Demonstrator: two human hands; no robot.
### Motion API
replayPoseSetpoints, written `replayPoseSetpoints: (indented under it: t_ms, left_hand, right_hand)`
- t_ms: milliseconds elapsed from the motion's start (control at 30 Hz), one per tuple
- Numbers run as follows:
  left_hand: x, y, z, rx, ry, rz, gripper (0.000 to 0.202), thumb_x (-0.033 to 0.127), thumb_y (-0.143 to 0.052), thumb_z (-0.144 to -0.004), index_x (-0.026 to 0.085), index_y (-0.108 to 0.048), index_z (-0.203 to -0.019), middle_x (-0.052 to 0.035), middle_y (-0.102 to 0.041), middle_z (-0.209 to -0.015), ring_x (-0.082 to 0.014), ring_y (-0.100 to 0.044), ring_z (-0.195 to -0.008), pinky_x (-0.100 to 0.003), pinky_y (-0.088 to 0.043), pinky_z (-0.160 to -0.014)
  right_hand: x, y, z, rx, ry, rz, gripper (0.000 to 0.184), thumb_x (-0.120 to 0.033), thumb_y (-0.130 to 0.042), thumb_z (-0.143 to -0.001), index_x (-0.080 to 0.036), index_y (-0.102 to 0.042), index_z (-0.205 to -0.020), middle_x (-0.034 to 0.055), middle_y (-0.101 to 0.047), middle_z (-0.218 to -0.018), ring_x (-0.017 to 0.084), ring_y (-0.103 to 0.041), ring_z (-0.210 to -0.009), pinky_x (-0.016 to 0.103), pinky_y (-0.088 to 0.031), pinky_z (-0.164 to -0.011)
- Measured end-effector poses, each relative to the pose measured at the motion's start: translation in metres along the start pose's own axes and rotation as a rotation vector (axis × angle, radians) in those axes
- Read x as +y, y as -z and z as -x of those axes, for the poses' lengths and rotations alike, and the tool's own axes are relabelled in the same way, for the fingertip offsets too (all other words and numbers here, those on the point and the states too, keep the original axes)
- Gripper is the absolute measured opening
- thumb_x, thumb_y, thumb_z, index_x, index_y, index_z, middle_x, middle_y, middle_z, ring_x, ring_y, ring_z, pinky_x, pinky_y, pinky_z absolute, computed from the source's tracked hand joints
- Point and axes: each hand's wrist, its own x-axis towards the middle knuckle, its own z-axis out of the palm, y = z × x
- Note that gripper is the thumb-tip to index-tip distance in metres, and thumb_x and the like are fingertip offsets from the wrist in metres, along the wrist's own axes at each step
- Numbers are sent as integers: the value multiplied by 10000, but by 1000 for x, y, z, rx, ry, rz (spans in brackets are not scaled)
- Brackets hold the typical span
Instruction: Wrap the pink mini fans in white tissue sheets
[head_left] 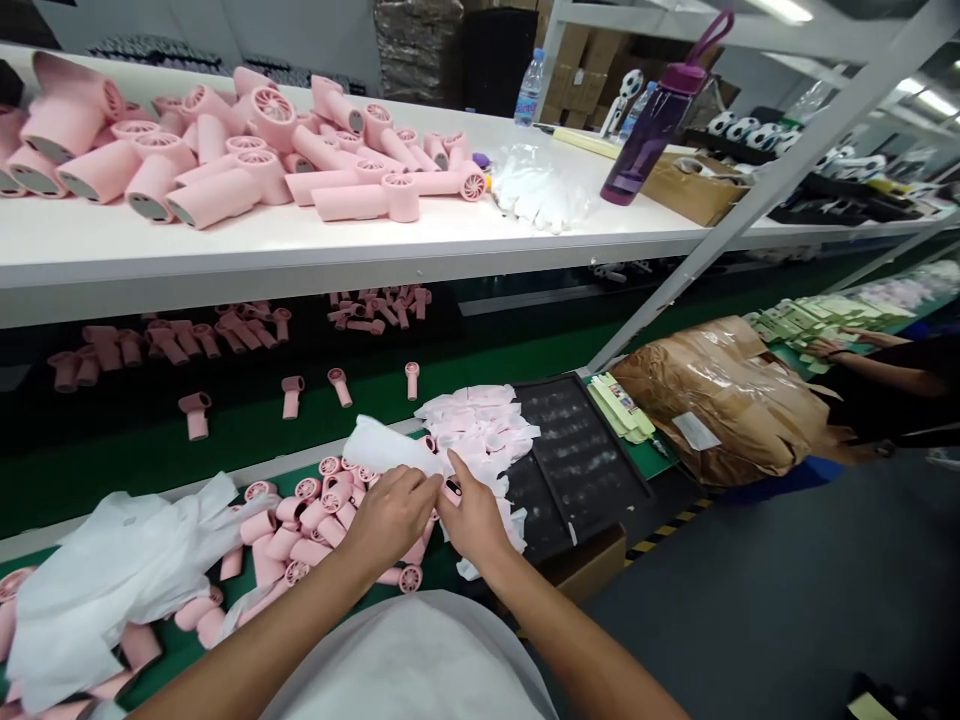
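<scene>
My left hand point(390, 515) pinches the edge of a thin white bag point(382, 447), fingers closed on it. My right hand point(474, 518) is closed around a small pink fan point(452, 489) at the bag's mouth; only a bit of the fan shows. Both hands hover over a heap of loose pink fans point(300, 530) on the green bench. Just beyond my right hand lies a pile of bagged pink fans point(484, 425).
A stack of white bags point(112, 580) lies at left. A dark tray point(577, 455) sits right of the pile, then a brown paper bundle point(720, 400). The white shelf point(300, 250) above holds several pink fans and a purple bottle point(652, 125). Another person's arm point(870, 365) works at far right.
</scene>
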Motion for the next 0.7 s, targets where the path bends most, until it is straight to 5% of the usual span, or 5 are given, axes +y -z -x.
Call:
replayPoseSetpoints:
  t_ms: [100,300,400,500,700]
  left_hand:
    - [8,6,0,74,53,182,236,242,-493,-932,217,-626,-1126,-105,-621,-1010,-227,-564,-942,-352,-453,-819]
    - [18,23,-28,255,946,1342,635,590,-638,-795,184,-500,-1263,-139,-613,-1135,-250,-631,-945,-384,-522,-806]
    - [17,28,-47,123,925,1762,538,562,-680,-777,123,-611,-1080,-119,-668,-948,-209,-639,-783,-312,-524,-681]
    - [18,33,-51,234,911,1724,457,449,-765,-740,121,-619,-1023,-71,-667,-822,-161,-607,-648,-265,-500,-582]
    - [28,36,-40,260,899,1685,483,387,-814,-694,130,-603,-1044,-82,-693,-883,-192,-655,-733,-288,-552,-653]
  right_hand:
    - [7,-9,1,79,-45,-467,296,-301,-533,-894,-190,-590,-1162,59,-680,-1070,184,-626,-964,285,-488,-837]
    - [-11,0,11,63,-138,-941,204,-349,-619,-840,-176,-556,-928,-27,-572,-746,107,-505,-619,227,-440,-601]
    - [-33,9,18,-29,-94,-1001,245,-258,-628,-814,-172,-584,-1040,24,-641,-934,155,-593,-833,272,-493,-783]
    - [-50,7,29,-30,-74,-1077,495,-222,-657,-808,-210,-494,-1275,53,-634,-1115,194,-599,-1026,326,-492,-924]
    - [-50,-11,54,20,-273,-972,881,-409,-632,-876,-306,-34,-1516,3,-613,-818,139,-559,-556,242,-473,-421]
